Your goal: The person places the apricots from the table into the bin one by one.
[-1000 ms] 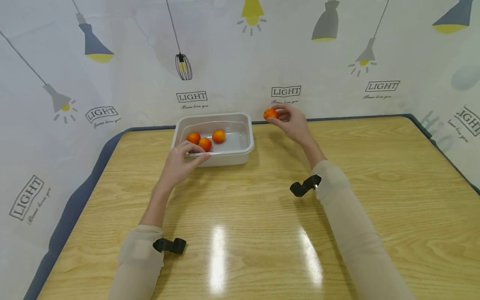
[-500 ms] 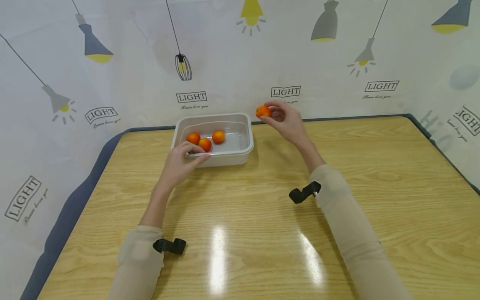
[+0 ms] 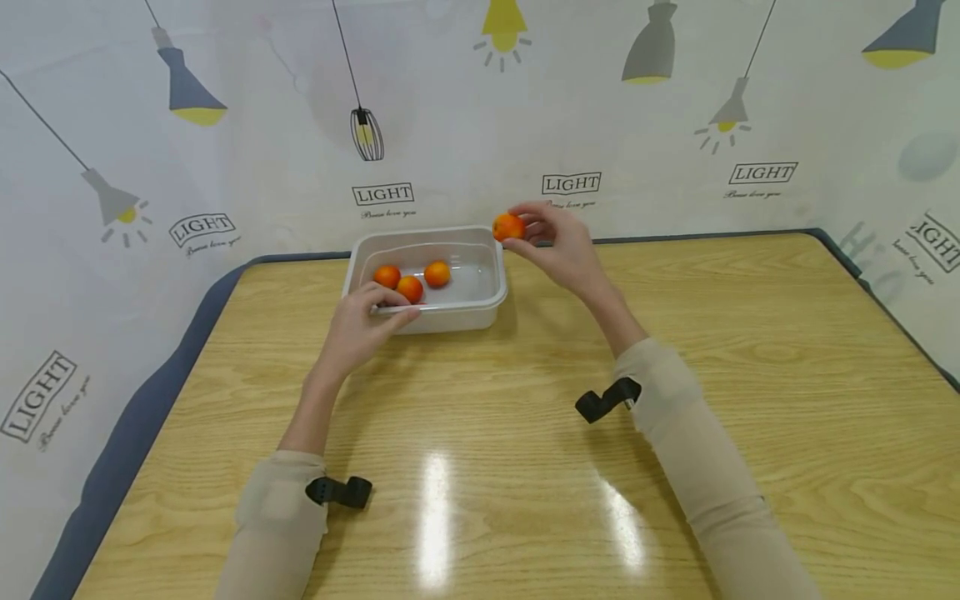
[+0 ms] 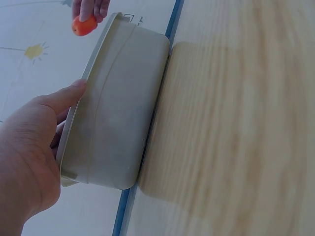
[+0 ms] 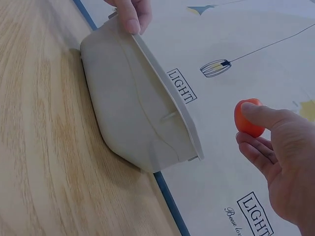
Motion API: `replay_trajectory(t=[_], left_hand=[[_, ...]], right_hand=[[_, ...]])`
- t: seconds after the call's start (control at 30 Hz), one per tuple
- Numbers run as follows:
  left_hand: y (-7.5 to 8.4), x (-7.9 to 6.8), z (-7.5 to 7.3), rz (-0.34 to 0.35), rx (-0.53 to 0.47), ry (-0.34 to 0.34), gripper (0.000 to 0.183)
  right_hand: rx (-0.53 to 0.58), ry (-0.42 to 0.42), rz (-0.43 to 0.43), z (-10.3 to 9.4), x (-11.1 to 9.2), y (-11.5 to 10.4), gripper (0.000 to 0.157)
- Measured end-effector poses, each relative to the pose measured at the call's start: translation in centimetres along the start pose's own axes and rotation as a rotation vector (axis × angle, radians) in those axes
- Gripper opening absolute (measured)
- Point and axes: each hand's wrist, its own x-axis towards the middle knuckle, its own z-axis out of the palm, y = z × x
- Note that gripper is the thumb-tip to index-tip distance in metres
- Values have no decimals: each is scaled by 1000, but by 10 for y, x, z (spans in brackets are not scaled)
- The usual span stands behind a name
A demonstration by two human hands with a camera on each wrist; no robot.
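A white plastic box [image 3: 465,318] stands near the table's back edge with three small orange-red fruits inside, one of them a round fruit [image 3: 437,273] lying apart from the other two. My left hand [image 3: 362,327] grips the box's front rim at its left end, thumb outside and fingers over the inner side. Between thumb and fingertips, my right hand [image 3: 562,250] pinches another smooth orange-red fruit [image 3: 508,227], held up at the box's back right corner. In the right wrist view this fruit [image 5: 249,119] shows above rim height, apart from the box.
The wooden table [image 3: 480,417] has a dark blue edge along its back. Behind it hangs a white backdrop [image 3: 450,100] printed with lamps. Each sleeve carries a black wrist camera mount, such as the right one [image 3: 607,400].
My right hand has moved left with the fruit, from right of the box to its back right corner. The left hand and the box have stayed in place.
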Motion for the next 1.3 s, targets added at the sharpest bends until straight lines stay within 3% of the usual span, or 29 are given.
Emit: replay_trajectory(t=[0.5,0.77,1.0,1.3], left_hand=[[-2,0,0,0,-1,1,21],[-1,0,0,3,4,-3,21],[-2,0,0,24,-3,5,21],[-2,0,-1,0,-11,-8,22]], right_hand=[[6,-88,-74,13,-4,-18,36],[-21,-124,-111,26,3,13,38],[-62,-139,-150,28,1,16,41],[-62,-135,-175,29,-1,17,40]])
